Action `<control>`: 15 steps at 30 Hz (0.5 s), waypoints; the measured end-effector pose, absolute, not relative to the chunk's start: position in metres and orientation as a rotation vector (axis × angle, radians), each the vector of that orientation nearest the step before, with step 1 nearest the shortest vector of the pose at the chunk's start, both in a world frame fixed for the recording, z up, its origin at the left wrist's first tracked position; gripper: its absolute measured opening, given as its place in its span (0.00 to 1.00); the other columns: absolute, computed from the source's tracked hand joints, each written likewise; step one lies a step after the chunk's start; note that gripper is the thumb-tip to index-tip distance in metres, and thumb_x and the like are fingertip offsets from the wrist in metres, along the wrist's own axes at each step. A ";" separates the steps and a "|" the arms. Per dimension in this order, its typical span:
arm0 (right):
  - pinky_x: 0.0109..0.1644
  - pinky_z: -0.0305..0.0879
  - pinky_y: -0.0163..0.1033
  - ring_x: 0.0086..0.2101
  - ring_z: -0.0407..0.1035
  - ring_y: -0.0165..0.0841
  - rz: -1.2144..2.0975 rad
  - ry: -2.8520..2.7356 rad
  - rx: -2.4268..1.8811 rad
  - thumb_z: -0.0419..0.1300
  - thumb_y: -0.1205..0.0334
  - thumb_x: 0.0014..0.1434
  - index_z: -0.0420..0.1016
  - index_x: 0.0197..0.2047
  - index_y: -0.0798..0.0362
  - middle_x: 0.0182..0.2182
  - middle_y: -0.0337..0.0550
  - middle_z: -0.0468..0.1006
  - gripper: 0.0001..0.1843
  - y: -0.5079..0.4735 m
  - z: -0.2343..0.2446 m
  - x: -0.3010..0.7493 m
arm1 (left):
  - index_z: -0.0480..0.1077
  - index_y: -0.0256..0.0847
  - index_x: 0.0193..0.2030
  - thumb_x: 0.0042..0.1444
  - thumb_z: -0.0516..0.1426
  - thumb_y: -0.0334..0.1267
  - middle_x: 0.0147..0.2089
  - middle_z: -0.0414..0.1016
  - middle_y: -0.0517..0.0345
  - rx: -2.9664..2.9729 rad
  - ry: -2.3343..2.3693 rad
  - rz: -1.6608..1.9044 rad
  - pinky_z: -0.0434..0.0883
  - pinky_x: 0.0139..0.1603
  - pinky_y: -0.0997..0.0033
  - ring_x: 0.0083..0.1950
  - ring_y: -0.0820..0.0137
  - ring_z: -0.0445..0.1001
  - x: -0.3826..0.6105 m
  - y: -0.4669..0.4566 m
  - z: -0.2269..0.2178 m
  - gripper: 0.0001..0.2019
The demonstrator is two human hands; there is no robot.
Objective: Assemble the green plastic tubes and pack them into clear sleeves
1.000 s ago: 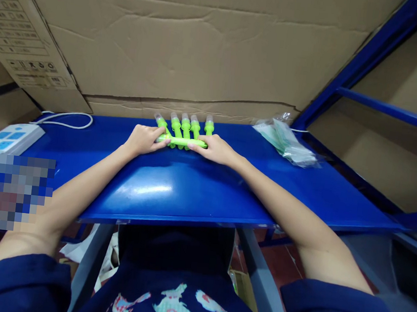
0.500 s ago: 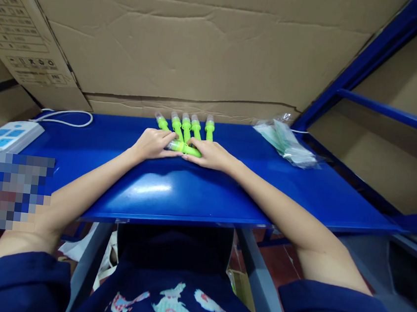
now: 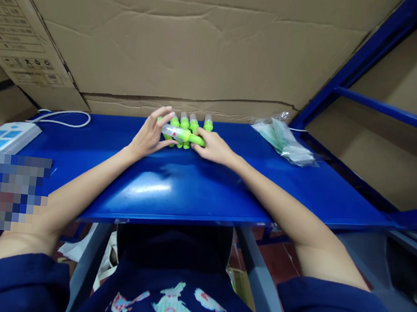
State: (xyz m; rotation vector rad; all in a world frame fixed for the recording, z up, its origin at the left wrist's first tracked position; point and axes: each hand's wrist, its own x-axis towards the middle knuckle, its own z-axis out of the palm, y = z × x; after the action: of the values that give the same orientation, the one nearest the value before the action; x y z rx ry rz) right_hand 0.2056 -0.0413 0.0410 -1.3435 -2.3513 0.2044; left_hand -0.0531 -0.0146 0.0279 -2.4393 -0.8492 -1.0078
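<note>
My right hand (image 3: pixel 215 147) is closed round the green end of a lime-green tube (image 3: pixel 184 135) with a clear cap and a yellow-green ring. Held slightly tilted above the table, the tube points its clear end to the left, where a small red spot shows inside. My left hand (image 3: pixel 150 134) is open, thumb and fingers spread on either side of the clear end; whether it touches the cap I cannot tell. Just behind lie several similar tubes (image 3: pixel 208 123) in a row, clear ends facing the cardboard, partly hidden by my hands and the held tube.
The blue table (image 3: pixel 205 190) backs onto a cardboard wall (image 3: pixel 204 51). On the right lies a clear plastic bag (image 3: pixel 288 142) with pale green contents. A white power strip (image 3: pixel 9 136) with a white cable (image 3: pixel 66 120) sits at left. A blue frame (image 3: pixel 355 67) rises on the right.
My left hand has let go of the clear end, lifted and spread its fingers. The tube has risen slightly in my right hand, and more of its clear end shows.
</note>
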 end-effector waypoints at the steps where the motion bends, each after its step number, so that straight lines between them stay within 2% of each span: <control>1: 0.40 0.64 0.42 0.39 0.74 0.45 0.174 -2.292 -1.418 0.59 0.59 0.60 0.72 0.45 0.53 0.39 0.51 0.81 0.11 -0.037 0.045 0.213 | 0.57 0.45 0.70 0.61 0.54 0.66 0.70 0.63 0.35 -2.408 -0.888 -1.018 0.65 0.68 0.44 0.73 0.49 0.62 -0.054 -0.014 0.028 0.37; 3: 0.39 0.64 0.42 0.39 0.75 0.46 0.105 -2.157 -1.592 0.60 0.57 0.59 0.74 0.39 0.53 0.38 0.52 0.81 0.09 -0.026 0.053 0.233 | 0.58 0.46 0.69 0.63 0.53 0.63 0.71 0.61 0.35 -2.368 -0.945 -1.018 0.64 0.68 0.42 0.72 0.48 0.62 -0.058 -0.012 0.028 0.34; 5: 0.41 0.65 0.44 0.42 0.75 0.50 0.009 -1.994 -1.781 0.60 0.55 0.59 0.75 0.39 0.54 0.39 0.57 0.81 0.11 -0.014 0.059 0.257 | 0.58 0.45 0.68 0.66 0.52 0.60 0.71 0.61 0.34 -2.365 -0.962 -1.001 0.62 0.67 0.42 0.72 0.47 0.62 -0.063 -0.008 0.026 0.31; 9: 0.48 0.66 0.51 0.48 0.74 0.56 -0.266 -1.657 -2.082 0.59 0.61 0.62 0.74 0.55 0.62 0.48 0.69 0.79 0.20 0.003 0.061 0.312 | 0.59 0.40 0.66 0.68 0.49 0.55 0.71 0.60 0.31 -2.385 -0.980 -0.948 0.61 0.66 0.44 0.72 0.46 0.61 -0.070 -0.002 0.022 0.27; 13: 0.50 0.64 0.50 0.52 0.73 0.55 -0.316 -1.494 -2.280 0.57 0.70 0.62 0.75 0.56 0.65 0.53 0.72 0.75 0.19 0.010 0.054 0.352 | 0.61 0.40 0.64 0.69 0.48 0.54 0.71 0.60 0.31 -2.390 -1.015 -0.914 0.61 0.65 0.46 0.71 0.47 0.62 -0.071 -0.001 0.021 0.25; 15: 0.48 0.62 0.48 0.52 0.74 0.53 -0.330 -1.430 -2.319 0.57 0.70 0.64 0.73 0.59 0.66 0.56 0.74 0.72 0.21 0.013 0.050 0.364 | 0.62 0.40 0.63 0.69 0.48 0.54 0.71 0.60 0.32 -2.392 -1.013 -0.904 0.61 0.65 0.46 0.71 0.47 0.62 -0.070 -0.002 0.021 0.25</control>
State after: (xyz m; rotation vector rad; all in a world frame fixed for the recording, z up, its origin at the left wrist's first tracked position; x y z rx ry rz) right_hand 0.3637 0.0131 0.0500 -2.3190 -1.4299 -0.3303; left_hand -0.0705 -0.0017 0.0215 -2.3924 -1.0126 -0.9036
